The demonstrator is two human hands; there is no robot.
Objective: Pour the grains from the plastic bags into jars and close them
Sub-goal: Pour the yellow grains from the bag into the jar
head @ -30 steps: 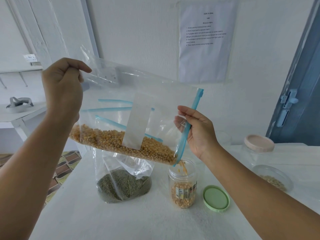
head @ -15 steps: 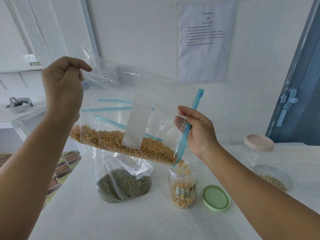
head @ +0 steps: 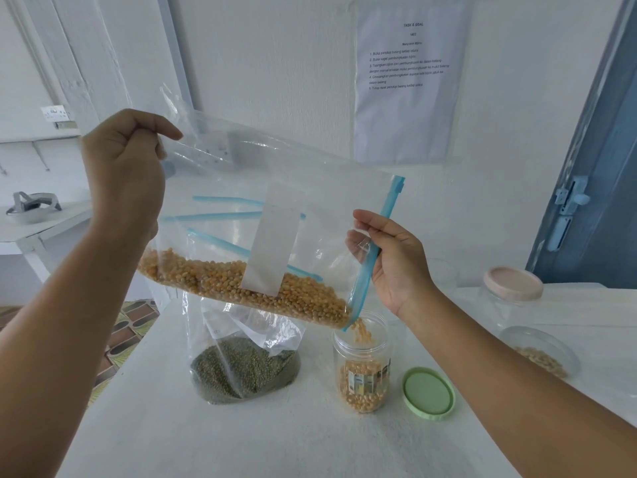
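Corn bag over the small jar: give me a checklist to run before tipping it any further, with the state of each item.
1. Bag's open corner sits over the jar mouth: ok; kernels fall from the corn bag into the small jar.
2. Room left in the jar: ok; kernels fill roughly its lower half.
3. Grip: ok; left hand pinches the raised back corner, right hand holds the blue zip edge.
4. Jar braced: not ok; it stands free on the table.
5. Green lid within reach: ok, beside the jar.
6. Spilled kernels: cannot tell.
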